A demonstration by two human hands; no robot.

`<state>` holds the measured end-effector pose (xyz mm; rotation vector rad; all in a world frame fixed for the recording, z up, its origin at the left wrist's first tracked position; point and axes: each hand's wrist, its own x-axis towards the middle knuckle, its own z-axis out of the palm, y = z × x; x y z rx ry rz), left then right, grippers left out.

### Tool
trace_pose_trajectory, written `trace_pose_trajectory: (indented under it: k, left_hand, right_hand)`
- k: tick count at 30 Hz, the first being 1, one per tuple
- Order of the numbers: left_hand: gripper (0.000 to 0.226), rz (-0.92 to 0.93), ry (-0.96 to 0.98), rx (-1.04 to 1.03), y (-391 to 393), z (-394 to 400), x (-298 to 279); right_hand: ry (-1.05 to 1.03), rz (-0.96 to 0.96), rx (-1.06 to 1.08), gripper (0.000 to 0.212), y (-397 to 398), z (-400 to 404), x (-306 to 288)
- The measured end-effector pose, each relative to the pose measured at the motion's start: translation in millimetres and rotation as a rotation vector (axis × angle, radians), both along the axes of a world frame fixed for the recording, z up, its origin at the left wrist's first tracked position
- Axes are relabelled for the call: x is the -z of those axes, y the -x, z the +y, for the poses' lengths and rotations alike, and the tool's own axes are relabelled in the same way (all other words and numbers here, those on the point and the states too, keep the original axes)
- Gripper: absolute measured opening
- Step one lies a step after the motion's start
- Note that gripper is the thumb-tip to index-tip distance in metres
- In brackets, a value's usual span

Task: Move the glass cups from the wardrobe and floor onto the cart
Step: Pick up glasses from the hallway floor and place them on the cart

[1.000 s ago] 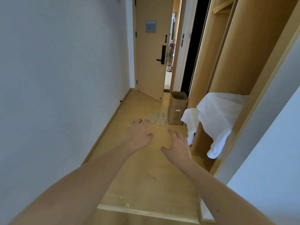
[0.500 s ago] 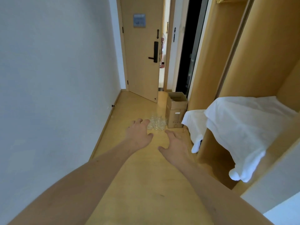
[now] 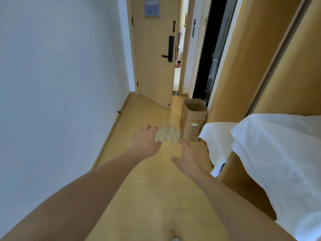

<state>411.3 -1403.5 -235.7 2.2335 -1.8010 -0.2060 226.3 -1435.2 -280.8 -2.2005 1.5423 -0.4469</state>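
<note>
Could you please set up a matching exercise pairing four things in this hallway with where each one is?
Things:
1. glass cups
2. cardboard box
3. white cloth
4. door

Places:
A. draped over the wardrobe shelf on the right
B. standing ajar at the far end of the hallway
C. clustered on the floor beyond the hands
D. standing open-topped on the floor, right of the cups

Pairs: 1-C, 2-D, 3-A, 4-B
</note>
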Motion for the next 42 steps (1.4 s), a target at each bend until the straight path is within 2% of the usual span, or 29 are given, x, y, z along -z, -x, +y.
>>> trace_pose_trajectory:
  k: [7, 18, 29, 42]
  left_hand:
    - [0.063, 0.039, -0.064, -0.076, 4.1, -129.8, 10.8]
    - [0.063, 0.059, -0.153, -0.126, -19.8, -250.9, 34.4]
    - [0.06, 0.115, -0.19, -0.109, -110.6, -389.0, 75.8]
    - [0.063, 0.174, -0.29, -0.07, -247.0, -549.6, 110.0]
  right_hand:
    - [-0.064, 0.01, -0.018, 0.079, -1.1, -136.3, 8.9]
    - [-0.185, 0.05, -0.04, 0.077, -26.7, -262.3, 41.1]
    - [-0.2, 0.05, 0.024, 0.075, -109.1, -396.3, 60.5]
    - [-0.323, 0.091, 0.13, 0.075, -225.2, -540.8, 87.6]
